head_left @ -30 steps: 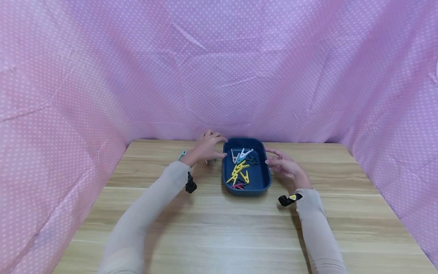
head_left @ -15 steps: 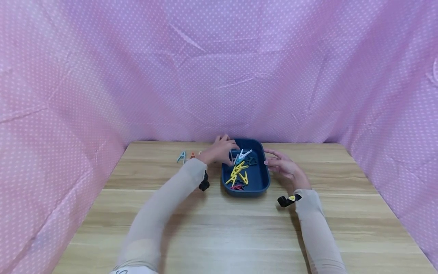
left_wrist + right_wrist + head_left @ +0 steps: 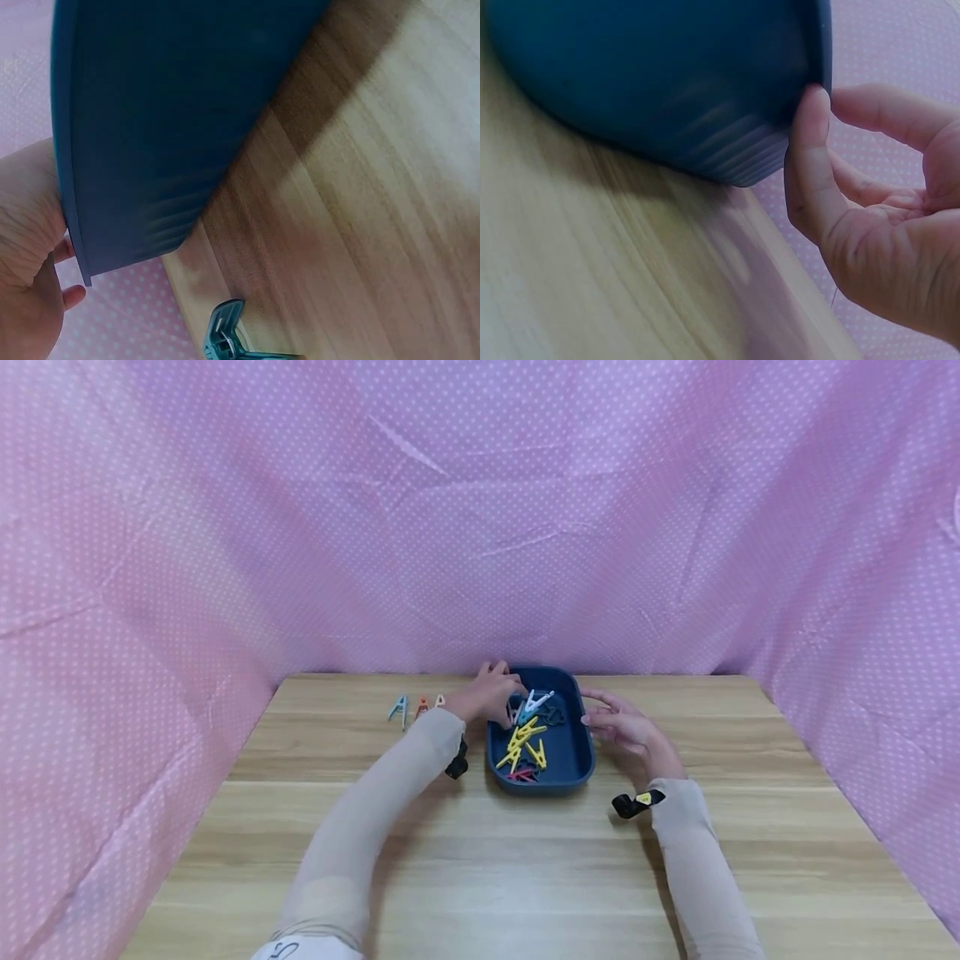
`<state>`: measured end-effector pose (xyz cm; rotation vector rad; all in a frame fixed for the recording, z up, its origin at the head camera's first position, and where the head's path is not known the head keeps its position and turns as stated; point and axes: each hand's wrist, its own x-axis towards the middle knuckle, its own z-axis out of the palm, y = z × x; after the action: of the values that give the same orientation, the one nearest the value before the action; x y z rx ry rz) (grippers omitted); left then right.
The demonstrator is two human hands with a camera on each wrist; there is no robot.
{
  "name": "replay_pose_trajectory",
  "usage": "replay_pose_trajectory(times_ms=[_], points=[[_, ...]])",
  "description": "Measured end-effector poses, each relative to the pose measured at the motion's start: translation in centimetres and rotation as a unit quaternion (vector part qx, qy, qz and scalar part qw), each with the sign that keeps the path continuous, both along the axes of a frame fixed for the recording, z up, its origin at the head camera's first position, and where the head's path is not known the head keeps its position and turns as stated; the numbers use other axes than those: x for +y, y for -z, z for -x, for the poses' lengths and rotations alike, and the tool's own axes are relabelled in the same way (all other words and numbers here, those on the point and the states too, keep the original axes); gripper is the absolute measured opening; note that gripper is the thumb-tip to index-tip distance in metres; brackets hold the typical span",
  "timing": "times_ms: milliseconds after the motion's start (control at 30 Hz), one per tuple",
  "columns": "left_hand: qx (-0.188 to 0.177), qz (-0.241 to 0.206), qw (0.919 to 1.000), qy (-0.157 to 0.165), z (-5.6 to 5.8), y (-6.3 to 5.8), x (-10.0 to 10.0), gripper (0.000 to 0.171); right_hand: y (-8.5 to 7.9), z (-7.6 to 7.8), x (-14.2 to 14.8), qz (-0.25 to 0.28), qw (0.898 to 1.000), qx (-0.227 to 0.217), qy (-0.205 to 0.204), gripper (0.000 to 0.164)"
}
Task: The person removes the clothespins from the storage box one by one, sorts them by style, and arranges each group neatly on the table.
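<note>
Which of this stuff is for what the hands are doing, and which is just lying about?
Looks like part of the job:
left hand, in the box
right hand, touching the box
blue box
yellow clips inside
light blue clip outside, probably

Just there:
wooden table
pink dotted cloth

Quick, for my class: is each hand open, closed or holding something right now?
Left hand: over the blue tub; whether it's holding anything cannot be told.
Right hand: open, fingers touching the tub's side.
</note>
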<state>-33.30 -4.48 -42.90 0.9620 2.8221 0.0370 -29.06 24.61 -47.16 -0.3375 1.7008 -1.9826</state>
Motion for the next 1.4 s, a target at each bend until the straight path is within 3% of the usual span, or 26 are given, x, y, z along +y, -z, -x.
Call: replay_pose_trajectory(times_ms=[333,1400], points=[[-0.007,0.031,0.9995,0.001,-0.36,0.36,0.55,0.060,0.17,-0.64,0.05,-0.012,1.000,-0.008,0.003,0.066],[0.002,0.031,0.9994,-0.013,0.39,0.22,0.55,0.049,-0.04,0.01,-0.15,0.006,1.000,-0.008,0.012,0.064]])
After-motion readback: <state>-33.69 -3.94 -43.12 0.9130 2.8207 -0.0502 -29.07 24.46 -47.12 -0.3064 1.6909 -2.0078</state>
